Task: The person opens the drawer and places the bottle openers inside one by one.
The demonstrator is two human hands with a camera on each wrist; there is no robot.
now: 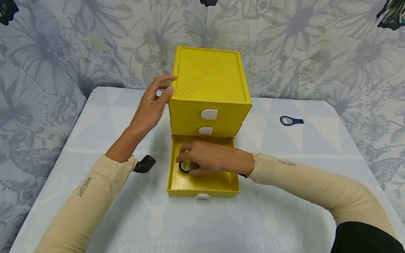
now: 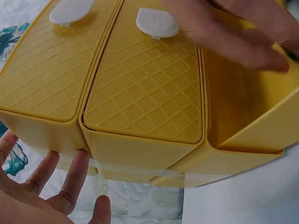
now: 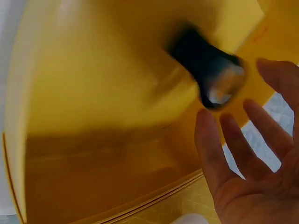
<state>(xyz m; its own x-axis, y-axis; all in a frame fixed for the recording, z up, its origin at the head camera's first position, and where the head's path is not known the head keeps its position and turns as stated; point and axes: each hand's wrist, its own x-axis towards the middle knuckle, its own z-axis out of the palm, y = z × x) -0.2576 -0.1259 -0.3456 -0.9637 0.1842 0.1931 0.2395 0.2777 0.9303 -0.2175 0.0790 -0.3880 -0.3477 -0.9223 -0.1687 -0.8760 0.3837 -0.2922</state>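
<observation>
A yellow cabinet (image 1: pixel 209 78) of three drawers stands on the table, its bottom drawer (image 1: pixel 203 190) pulled out. Inside that drawer is a small dark magnifying glass (image 3: pixel 205 70), blurred in the right wrist view. My right hand (image 1: pixel 208 157) reaches over it with fingers spread, the lens close to the fingertips. Whether they touch it, I cannot tell. In the head view the hand hides part of the magnifying glass (image 1: pixel 183 167). My left hand (image 1: pixel 152 104) rests its fingertips against the cabinet's left side, fingers nearly straight in the left wrist view.
A second, blue magnifying glass (image 1: pixel 291 120) lies on the table right of the cabinet. White tabs (image 1: pixel 209 114) mark the drawer fronts. The pale patterned table (image 1: pixel 154 233) runs back to a flowered wall covering (image 1: pixel 289 48) close behind the cabinet.
</observation>
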